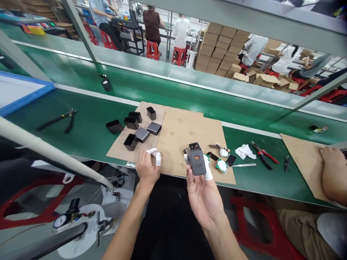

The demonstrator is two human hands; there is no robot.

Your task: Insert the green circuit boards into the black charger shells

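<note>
In the head view my right hand point(204, 202) grips a small dark plastic device housing point(198, 164), its flat face with an orange-marked slot turned up. Another dark part shows behind its top end, partly hidden. White finger cots cover fingertips on both hands. My left hand point(148, 168) rests by the cardboard's front edge, fingers bent, thumb and forefinger apart, with nothing visible between them. Beyond it several dark box-shaped casings point(131, 142) stand or lie on the cardboard sheet point(173, 144). Just right of the held housing are circuit boards with white round parts point(222, 166).
On the green bench lie black-handled pliers point(67, 115) at left, and red-and-black pliers point(262, 153), a crumpled white cloth point(245, 151) and a metal strip point(244, 165) at right. Another person's arm point(334, 175) rests on cardboard far right. A metal post point(54, 155) crosses the left side.
</note>
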